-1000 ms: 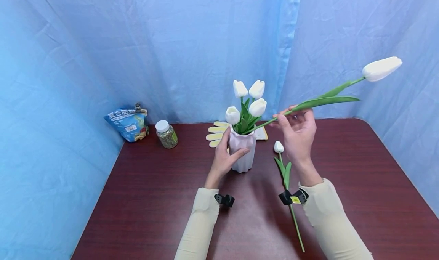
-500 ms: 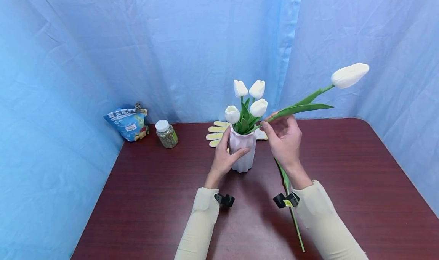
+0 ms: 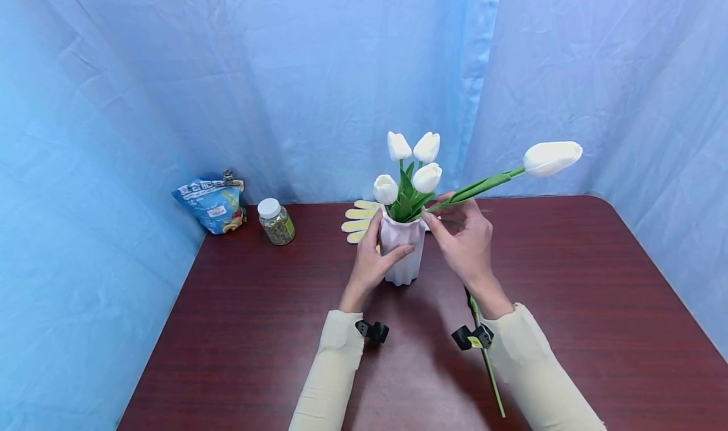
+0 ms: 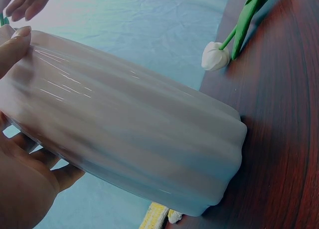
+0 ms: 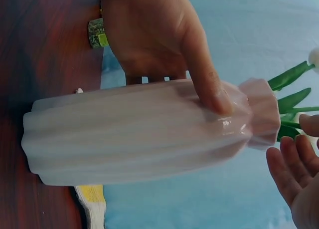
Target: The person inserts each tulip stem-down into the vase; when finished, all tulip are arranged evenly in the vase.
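My left hand [image 3: 372,263] grips a pale pink, ribbed vase [image 3: 405,257] that stands upright on the table, thumb across its front. Several white tulips [image 3: 427,178] with green leaves rise out of its mouth. At the vase's right rim, my right hand [image 3: 466,235] pinches the stem of another tulip [image 3: 552,158], which leans far to the right with its bloom outward. Its lower stem end is hidden by the fingers and leaves. One more tulip [image 3: 492,380] lies on the table, partly covered by my right wrist; its bloom [image 4: 215,56] shows in the left wrist view.
A yellow-and-white work glove [image 3: 358,222] lies behind the vase. Back left stand a jar with a white lid [image 3: 277,222] and a blue clipped bag [image 3: 213,206]. Blue curtains [image 3: 318,90] hang around the dark red wooden table [image 3: 244,342].
My right hand has moved left to the vase's rim, bringing the leaning tulip along; its bloom has come left and lower. My left hand and the vase have stayed in place.
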`<state>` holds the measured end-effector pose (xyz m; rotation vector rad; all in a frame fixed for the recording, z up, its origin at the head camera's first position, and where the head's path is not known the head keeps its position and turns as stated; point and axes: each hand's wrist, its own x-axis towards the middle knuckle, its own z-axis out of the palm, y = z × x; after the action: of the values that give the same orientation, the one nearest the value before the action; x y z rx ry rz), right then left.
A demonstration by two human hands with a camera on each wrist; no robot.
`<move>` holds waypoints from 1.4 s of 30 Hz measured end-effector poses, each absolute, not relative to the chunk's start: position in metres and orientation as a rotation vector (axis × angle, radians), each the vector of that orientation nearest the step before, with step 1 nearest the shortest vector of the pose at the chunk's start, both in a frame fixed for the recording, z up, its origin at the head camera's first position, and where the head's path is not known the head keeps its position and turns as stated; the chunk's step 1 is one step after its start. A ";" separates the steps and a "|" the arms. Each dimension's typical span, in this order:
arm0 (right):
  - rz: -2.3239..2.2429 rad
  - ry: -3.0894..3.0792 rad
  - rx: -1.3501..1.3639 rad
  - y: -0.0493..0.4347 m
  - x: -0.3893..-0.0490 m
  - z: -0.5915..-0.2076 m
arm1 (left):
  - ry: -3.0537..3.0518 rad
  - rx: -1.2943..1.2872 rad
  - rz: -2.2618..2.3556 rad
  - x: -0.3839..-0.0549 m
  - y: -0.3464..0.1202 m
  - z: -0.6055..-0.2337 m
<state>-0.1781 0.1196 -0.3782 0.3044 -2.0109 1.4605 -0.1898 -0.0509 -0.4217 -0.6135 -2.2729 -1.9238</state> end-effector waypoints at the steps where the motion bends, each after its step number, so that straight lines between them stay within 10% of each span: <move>1: 1.459 -2.016 0.302 0.121 -0.178 -0.378 | -2.271 -0.614 -1.924 -0.190 -0.051 -0.422; 42: 1.916 -1.382 0.582 0.154 -0.165 -0.327 | -2.283 -0.582 -1.951 -0.190 -0.051 -0.422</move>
<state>-0.1653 0.1541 -0.3272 0.5820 -1.3819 1.9159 -0.1897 -0.0506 -0.4223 -0.5816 -2.2829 -1.9512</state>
